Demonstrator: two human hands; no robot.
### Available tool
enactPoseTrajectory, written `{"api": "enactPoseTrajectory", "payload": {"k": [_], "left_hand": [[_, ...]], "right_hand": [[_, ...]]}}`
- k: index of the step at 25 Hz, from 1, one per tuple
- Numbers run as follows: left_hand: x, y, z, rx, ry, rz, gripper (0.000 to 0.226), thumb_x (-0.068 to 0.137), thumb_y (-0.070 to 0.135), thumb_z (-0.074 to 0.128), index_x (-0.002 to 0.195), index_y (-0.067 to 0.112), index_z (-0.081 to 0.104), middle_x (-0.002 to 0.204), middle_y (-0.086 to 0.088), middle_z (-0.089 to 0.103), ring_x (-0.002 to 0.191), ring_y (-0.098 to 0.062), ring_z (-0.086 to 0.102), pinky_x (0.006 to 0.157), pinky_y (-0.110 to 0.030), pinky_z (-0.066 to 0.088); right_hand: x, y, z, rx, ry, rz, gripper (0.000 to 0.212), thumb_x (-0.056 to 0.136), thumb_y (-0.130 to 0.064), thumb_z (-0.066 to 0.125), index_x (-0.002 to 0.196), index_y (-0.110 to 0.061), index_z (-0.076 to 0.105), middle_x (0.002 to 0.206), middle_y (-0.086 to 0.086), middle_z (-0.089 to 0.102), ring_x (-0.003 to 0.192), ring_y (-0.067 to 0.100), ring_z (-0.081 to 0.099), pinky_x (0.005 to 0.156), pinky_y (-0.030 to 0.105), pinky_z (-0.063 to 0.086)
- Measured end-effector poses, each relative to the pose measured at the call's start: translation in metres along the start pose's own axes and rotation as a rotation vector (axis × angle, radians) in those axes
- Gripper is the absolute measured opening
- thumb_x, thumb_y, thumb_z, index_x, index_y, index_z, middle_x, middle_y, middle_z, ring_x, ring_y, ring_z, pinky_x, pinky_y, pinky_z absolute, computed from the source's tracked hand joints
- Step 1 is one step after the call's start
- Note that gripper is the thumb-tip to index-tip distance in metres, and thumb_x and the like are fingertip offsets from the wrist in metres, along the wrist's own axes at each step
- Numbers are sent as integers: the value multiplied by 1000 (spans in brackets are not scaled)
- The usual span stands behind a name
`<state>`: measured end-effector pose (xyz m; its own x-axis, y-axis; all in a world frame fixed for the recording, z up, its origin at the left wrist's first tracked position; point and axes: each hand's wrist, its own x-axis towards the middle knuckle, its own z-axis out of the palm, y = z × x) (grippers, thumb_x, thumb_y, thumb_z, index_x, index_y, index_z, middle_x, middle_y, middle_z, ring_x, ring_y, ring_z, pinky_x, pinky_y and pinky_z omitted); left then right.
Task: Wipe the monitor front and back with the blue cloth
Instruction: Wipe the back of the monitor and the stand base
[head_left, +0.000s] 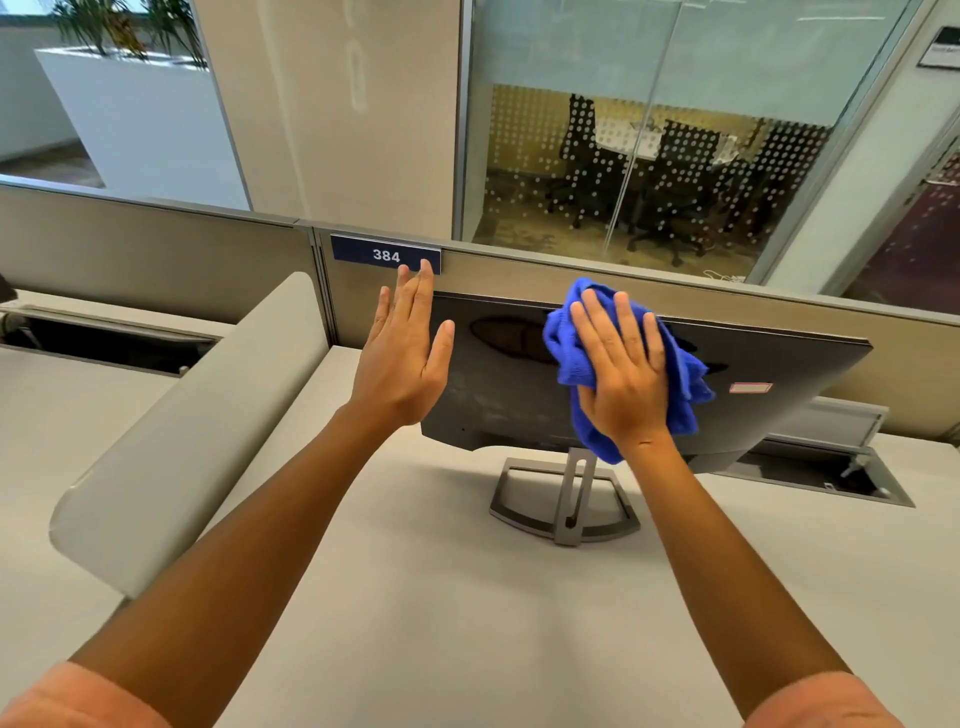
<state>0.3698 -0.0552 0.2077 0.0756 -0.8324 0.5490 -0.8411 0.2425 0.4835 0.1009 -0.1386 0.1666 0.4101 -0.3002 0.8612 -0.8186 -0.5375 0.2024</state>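
Nearest the viewer, two bare forearms in salmon-pink sleeves reach out over the pale, matte desk top (467, 623) toward the wide, dark, glossy-screened monitor (498, 384), which stands on a grey metal open-frame stand (566, 499) in the middle of the desk. The right hand (623, 374) lies flat, fingers spread, pressing the crumpled blue microfibre cloth (576, 332) against the upper middle of the monitor's front; soft folds bulge out round the palm above, left and below. The left hand (402, 358) is open, fingers straight and together, hovering at the monitor's left edge; whether it touches the frame I can't tell. The screen's long axis runs left to right, with unwiped glass on both sides of the cloth, so the right hand looks set to sweep sideways along it. The back faces away, hidden, presumably not yet done. Just behind the monitor rises the beige fabric partition (571, 275) with its navy "384" plate (385, 254), then frosted dotted glass walls (649, 156).
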Motion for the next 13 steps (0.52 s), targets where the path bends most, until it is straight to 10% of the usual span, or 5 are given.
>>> {"api": "enactPoseTrajectory", "payload": {"k": [7,13], "left_hand": [[-1,-2,2,-91,-34,-73,68,99,49,26,159,29,0,166,7,-4,151,-17,-12,115,-31,-2],[0,-4,-3,-184,-64,-76,69,98,48,28,159,28,3,167,6,0,153,-21,-6,119,-39,-1]], "right_hand": [[-58,104,-51,-119,-30,232,55,103,-25,35,156,-24,21,161,3,27,151,29,17,122,49,12],[-38,106,-46,-71,-74,1,54,102,-26,43,154,-26,28,155,2,39,148,29,27,121,47,15]]}}
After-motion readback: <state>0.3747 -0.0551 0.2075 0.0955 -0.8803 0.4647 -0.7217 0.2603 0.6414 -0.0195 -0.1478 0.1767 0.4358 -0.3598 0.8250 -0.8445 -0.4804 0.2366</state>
